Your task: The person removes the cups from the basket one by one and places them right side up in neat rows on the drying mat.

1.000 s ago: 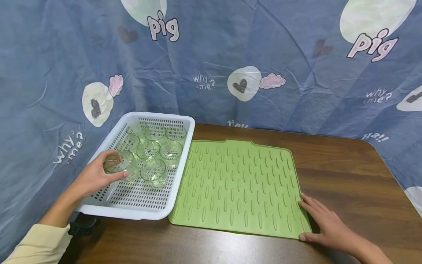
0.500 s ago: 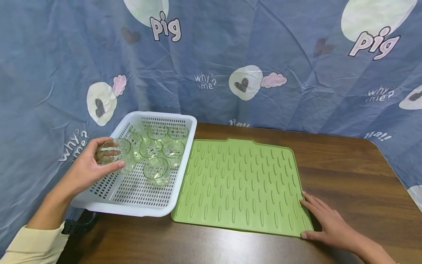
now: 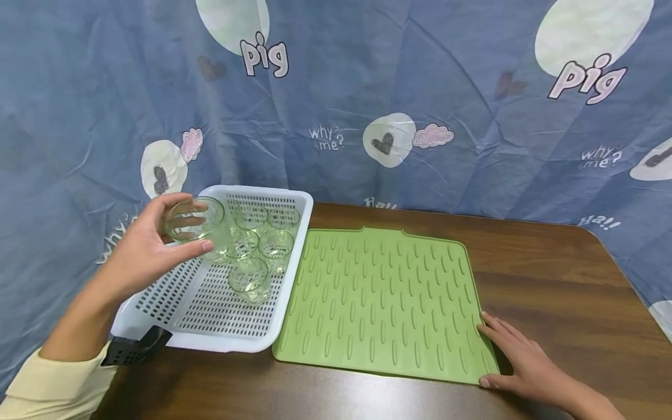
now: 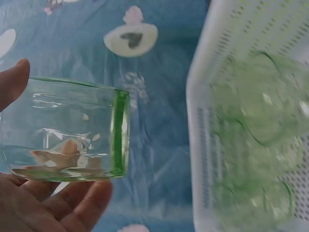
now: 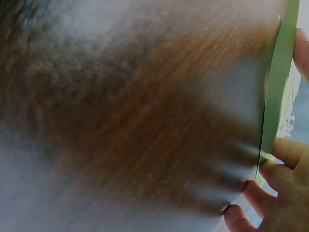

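My left hand grips a clear, green-tinted drinking glass above the left part of a white perforated basket. Thumb and fingers wrap the glass from opposite sides; in the left wrist view the glass shows a thick green end and nothing inside. Several similar glasses stand in the basket. At the right, my right hand touches the near right edge of a green ridged mat. Its fingertips rest at the mat edge and on the tabletop.
The basket and the mat lie side by side on a brown wooden table. Behind the table hangs a blue printed cloth, which also runs along the left side.
The left hand has lifted the glass up out of its place among the others, raising it toward the back of the basket. The right hand stays at the mat's edge.
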### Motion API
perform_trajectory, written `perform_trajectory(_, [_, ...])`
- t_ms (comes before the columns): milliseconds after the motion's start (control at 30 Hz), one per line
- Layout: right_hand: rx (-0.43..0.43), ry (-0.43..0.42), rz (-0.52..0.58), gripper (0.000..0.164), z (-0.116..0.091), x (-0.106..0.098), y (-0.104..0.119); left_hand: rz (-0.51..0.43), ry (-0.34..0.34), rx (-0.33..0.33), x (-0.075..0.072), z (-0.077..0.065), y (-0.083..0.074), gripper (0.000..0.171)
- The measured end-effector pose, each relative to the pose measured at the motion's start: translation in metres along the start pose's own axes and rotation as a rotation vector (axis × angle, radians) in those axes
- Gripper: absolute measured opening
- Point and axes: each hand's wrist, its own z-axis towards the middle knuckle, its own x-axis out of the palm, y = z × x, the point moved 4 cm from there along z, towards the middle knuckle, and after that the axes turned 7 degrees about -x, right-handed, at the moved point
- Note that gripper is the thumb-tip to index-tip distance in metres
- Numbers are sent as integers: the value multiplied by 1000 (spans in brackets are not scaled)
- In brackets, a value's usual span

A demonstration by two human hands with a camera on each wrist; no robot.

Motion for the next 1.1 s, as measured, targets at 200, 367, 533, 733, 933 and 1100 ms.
perform_trajectory(200, [16, 4, 3, 90, 0, 2, 1, 2, 44, 50, 13, 12, -18, 76])
perform_trajectory(367, [3, 1, 2, 90, 0, 2, 2, -19, 62, 42, 22, 24, -27, 75])
perform_trajectory(533, [20, 19, 17, 90, 0, 0, 1, -42, 63, 35, 31, 37, -34, 75])
perform_trajectory(733, [12, 18, 18, 89, 3, -3, 2, -55, 98, 64, 45, 51, -34, 79])
perform_trajectory(933, [8, 26, 23, 90, 5, -3, 3, -51, 139, 29, 62, 63, -33, 82])
perform_trajectory(1100, [-15, 18, 18, 90, 2, -2, 1, -68, 152, 25, 81, 74, -40, 84])
